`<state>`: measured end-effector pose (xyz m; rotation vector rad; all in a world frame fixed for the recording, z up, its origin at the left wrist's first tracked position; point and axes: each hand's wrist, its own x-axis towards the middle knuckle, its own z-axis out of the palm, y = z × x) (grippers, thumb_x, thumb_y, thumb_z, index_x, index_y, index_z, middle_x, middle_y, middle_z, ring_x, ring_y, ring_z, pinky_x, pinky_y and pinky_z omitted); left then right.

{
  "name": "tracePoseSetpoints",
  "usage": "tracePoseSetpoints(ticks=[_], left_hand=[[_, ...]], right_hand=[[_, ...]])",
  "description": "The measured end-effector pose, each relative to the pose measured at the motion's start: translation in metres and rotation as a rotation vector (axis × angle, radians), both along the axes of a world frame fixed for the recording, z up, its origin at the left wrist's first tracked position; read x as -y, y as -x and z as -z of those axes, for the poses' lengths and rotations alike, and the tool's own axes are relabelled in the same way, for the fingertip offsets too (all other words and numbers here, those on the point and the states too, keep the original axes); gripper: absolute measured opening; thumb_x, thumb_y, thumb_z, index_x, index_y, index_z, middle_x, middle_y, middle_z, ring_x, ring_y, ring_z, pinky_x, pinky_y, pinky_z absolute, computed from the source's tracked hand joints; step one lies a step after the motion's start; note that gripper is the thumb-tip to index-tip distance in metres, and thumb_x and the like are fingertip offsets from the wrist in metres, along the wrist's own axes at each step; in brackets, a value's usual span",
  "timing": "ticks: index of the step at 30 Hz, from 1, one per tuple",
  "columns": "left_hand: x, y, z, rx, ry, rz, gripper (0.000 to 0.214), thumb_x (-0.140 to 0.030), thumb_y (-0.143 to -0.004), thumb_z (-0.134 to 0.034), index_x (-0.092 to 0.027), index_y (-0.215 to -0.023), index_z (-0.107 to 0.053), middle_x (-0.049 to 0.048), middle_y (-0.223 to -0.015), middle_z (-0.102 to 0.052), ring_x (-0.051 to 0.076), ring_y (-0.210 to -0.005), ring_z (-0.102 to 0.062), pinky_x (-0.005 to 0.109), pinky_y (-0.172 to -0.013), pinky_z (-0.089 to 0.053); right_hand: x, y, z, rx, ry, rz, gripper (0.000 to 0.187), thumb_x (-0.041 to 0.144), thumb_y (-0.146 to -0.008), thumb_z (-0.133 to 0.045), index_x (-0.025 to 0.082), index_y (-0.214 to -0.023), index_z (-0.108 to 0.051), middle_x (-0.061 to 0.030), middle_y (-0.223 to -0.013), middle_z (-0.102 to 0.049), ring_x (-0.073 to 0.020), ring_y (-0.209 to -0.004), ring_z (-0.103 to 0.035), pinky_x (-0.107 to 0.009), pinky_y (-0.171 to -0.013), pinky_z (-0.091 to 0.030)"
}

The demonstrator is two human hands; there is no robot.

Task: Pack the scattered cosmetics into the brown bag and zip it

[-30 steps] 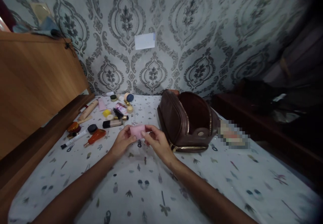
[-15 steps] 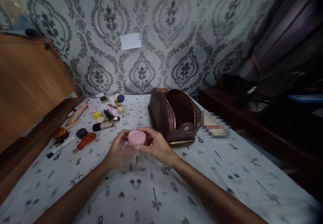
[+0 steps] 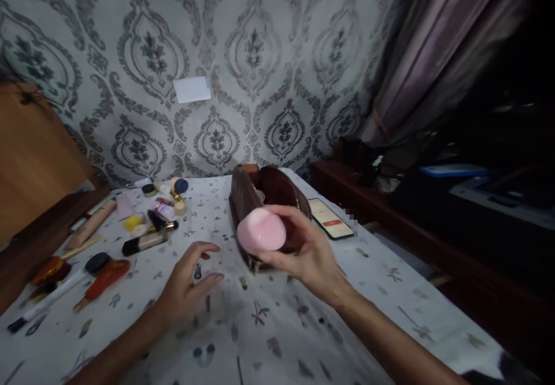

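Observation:
A round pink jar (image 3: 261, 232) with a smooth lid is gripped between the thumb and fingers of my right hand (image 3: 306, 252). It is raised in front of the brown leather toiletry bag (image 3: 243, 200), hiding part of the bag's front. The bag stands unzipped, its dark inside showing behind my fingers. My left hand (image 3: 188, 281) is apart from the jar, thumb and fingers spread with nothing between them. It hovers over the patterned sheet (image 3: 225, 327), to the left of the bag.
Cosmetics lie spread on the left: a foundation tube (image 3: 145, 241), an orange bottle (image 3: 106, 278), a brush (image 3: 47, 301), a yellow sponge (image 3: 132, 222) and a pink tube (image 3: 125, 206). A lit phone (image 3: 332, 218) lies right of the bag. A wooden board (image 3: 39, 165) borders the left.
My left hand has let go of the pink jar. My right hand has lifted it rightward to the bag's front. The camera view has turned to the right.

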<state>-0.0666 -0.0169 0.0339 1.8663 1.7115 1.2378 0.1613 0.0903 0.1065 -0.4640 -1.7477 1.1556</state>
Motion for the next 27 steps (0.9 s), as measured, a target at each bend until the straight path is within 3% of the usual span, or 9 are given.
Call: tracePoseSetpoints(ticks=[4, 9, 13, 17, 19, 22, 27], left_hand=[[-0.016, -0.02, -0.019, -0.359, -0.259, 0.011, 0.037, -0.031, -0.095, -0.054, -0.025, -0.131, -0.05, 0.0109, -0.131, -0.057, 0.025, -0.121, -0.054, 0.038, -0.095, -0.05], [-0.039, -0.052, -0.035, -0.752, -0.595, 0.011, 0.036, -0.026, -0.099, -0.047, -0.011, -0.132, -0.051, 0.0155, -0.133, -0.058, 0.026, -0.135, -0.043, 0.039, -0.109, -0.039], [-0.054, -0.073, -0.035, -0.937, -0.661, 0.013, 0.037, -0.02, -0.097, -0.048, -0.007, -0.131, -0.055, 0.013, -0.133, -0.062, 0.026, -0.134, -0.044, 0.042, -0.115, -0.028], [-0.065, -0.078, -0.026, -1.017, -0.608, 0.015, 0.037, -0.017, -0.097, -0.046, -0.008, -0.132, -0.056, 0.0126, -0.137, -0.061, 0.027, -0.137, -0.042, 0.047, -0.118, -0.021], [-0.069, -0.076, -0.022, -1.04, -0.585, 0.016, 0.038, -0.013, -0.097, -0.042, -0.007, -0.132, -0.056, 0.0135, -0.137, -0.061, 0.027, -0.138, -0.042, 0.05, -0.119, -0.019], [-0.072, -0.074, -0.018, -1.029, -0.579, 0.014, 0.041, -0.009, -0.096, -0.038, -0.008, -0.133, -0.056, 0.0127, -0.135, -0.063, 0.027, -0.137, -0.043, 0.05, -0.12, -0.015], [-0.075, -0.074, -0.011, -0.972, -0.595, 0.014, 0.038, -0.011, -0.096, -0.042, -0.007, -0.13, -0.059, 0.0116, -0.131, -0.065, 0.026, -0.134, -0.046, 0.048, -0.121, -0.015]], right_hand=[[-0.025, -0.025, -0.023, -0.096, 0.099, 0.14, 0.049, 0.042, -0.069, -0.083, 0.024, -0.107, -0.058, -0.0046, -0.109, -0.065, -0.0207, -0.095, -0.064, -0.03, -0.075, -0.055], [-0.045, -0.035, -0.036, -0.055, 0.126, 0.177, 0.051, 0.045, -0.071, -0.079, 0.024, -0.112, -0.058, -0.0036, -0.108, -0.063, -0.0165, -0.081, -0.063, -0.028, -0.065, -0.054], [-0.057, -0.02, -0.034, -0.005, 0.146, 0.109, 0.06, 0.048, -0.076, -0.073, 0.021, -0.126, -0.053, -0.0069, -0.113, -0.06, -0.0176, -0.083, -0.062, -0.031, -0.068, -0.056], [-0.076, 0.001, -0.026, 0.045, 0.082, 0.089, 0.044, 0.042, -0.085, -0.061, 0.017, -0.119, -0.051, -0.01, -0.114, -0.06, -0.0218, -0.101, -0.061, -0.035, -0.082, -0.055], [-0.084, 0.006, -0.023, 0.237, -0.013, 0.167, 0.04, 0.035, -0.087, -0.06, 0.014, -0.119, -0.049, -0.0117, -0.115, -0.061, -0.023, -0.105, -0.06, -0.037, -0.088, -0.052], [-0.088, 0.007, -0.025, 0.697, -0.196, 0.258, 0.041, 0.023, -0.085, -0.064, 0.01, -0.121, -0.049, -0.0166, -0.117, -0.061, -0.0269, -0.109, -0.061, -0.04, -0.092, -0.048], [-0.092, 0.012, -0.041, 1.237, -0.369, 0.102, 0.041, 0.015, -0.084, -0.063, 0.005, -0.123, -0.052, -0.0233, -0.122, -0.061, -0.0321, -0.111, -0.064, -0.036, -0.086, -0.05]])
